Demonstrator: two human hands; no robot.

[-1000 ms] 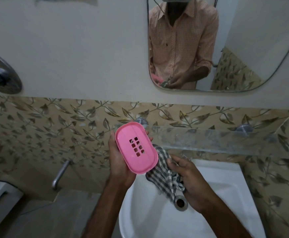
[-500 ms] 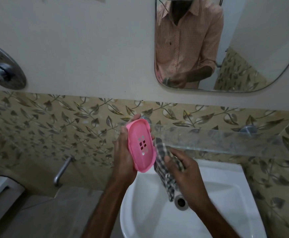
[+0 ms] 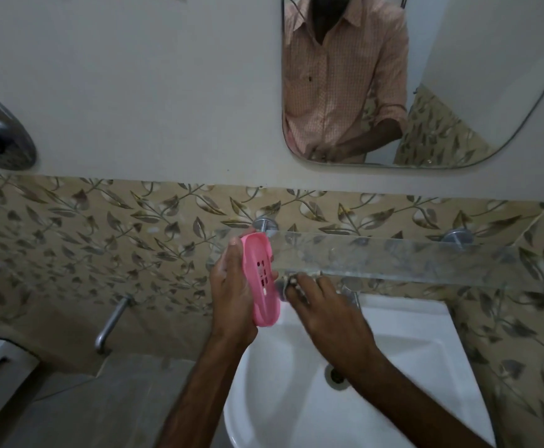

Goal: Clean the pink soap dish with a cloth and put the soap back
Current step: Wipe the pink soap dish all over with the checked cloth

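Observation:
My left hand (image 3: 231,295) grips the pink soap dish (image 3: 262,279), which stands almost on edge above the sink, its slotted face turned to the right. My right hand (image 3: 325,308) sits just right of the dish with its fingers curled against it. Only a small bit of the checked cloth (image 3: 291,281) shows at those fingertips; the rest is hidden under the hand. No soap is visible.
A white sink (image 3: 426,367) with a drain (image 3: 337,376) lies below the hands. A glass shelf (image 3: 393,260) runs along the tiled wall just behind them. A mirror (image 3: 458,76) hangs above, a metal tap (image 3: 112,321) juts out at left.
The dish has turned from facing me to nearly edge-on. My right hand has gone up behind it with the cloth, which no longer hangs in view.

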